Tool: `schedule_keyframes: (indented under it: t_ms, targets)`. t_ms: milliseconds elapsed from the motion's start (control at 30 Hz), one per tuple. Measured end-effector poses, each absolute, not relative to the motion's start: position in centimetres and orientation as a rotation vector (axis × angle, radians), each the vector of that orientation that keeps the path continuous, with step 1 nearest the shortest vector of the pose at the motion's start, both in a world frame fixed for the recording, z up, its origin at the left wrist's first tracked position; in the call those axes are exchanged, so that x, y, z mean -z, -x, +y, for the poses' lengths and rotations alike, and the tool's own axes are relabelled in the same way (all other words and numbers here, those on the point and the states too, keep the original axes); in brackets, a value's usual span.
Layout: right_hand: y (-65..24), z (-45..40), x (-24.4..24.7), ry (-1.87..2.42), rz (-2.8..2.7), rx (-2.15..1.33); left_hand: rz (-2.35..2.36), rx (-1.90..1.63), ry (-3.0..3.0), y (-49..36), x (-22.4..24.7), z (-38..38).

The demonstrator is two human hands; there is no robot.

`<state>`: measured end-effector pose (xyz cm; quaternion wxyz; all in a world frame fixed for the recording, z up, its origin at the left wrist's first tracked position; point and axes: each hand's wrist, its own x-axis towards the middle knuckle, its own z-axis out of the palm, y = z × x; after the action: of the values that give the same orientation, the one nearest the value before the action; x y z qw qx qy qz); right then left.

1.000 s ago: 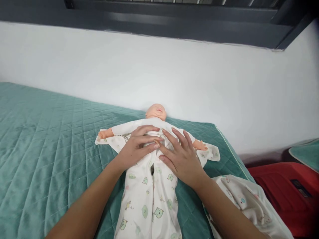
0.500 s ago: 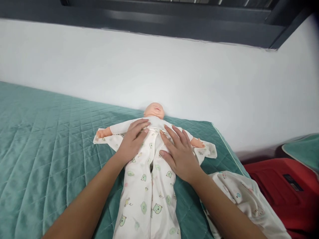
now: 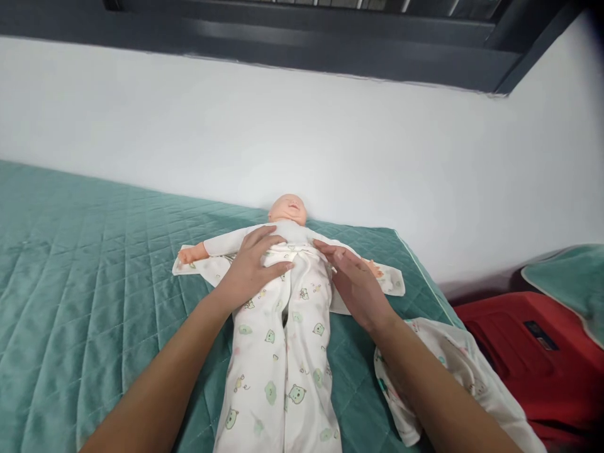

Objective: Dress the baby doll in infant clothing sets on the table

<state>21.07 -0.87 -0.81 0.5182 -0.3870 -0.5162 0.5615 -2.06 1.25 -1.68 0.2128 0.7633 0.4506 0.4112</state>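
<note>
White pants [image 3: 270, 365] clothe doll [image 3: 285, 209] on green quilt [image 3: 104, 277]; left hand [image 3: 252, 267] spreads across their top, right hand [image 3: 357, 283] loosely uncurled at their edge, both empty.

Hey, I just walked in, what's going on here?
A person has both hands at a doll lying face up, arms spread, on a green quilted cover. The left hand rests spread on the printed white garment at its middle; the right hand is at the garment's other side. The garment's sleeves lie spread beneath the doll's arms.
</note>
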Motion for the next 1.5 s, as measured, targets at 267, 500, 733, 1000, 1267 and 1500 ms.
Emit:
schedule_keyframes:
  t_ms: [267, 500, 733, 1000, 1267, 1500]
  targets:
    - [-22.5, 0.1, 0.8, 0.676, -0.619, -1.624, 1.231, -1.214, -2.221, 1.6, 1.4, 0.8]
    - [-22.6, 0.0, 0.4, 0.615, -0.438, -1.682, 1.247, -1.234, -2.271, 1.6, 1.7, 1.0]
    - [-22.6, 0.0, 0.7, 0.68, -0.55, -1.659, 1.208, -1.27, -2.359, 1.6, 1.6, 1.1]
    - [-22.3, 0.1, 1.5, 0.83, -0.86, -1.414, 1.21, -1.266, -2.323, 1.7, 1.5, 1.0]
    - [-21.4, 0.1, 2.0, 1.004, -1.079, -1.111, 1.166, -1.299, -2.392, 1.6, 1.0, 0.7]
    - [-17.4, -0.2, 2.1, 1.113, -1.444, -0.728, 1.152, -1.432, -2.686, 1.6, 1.1, -0.2]
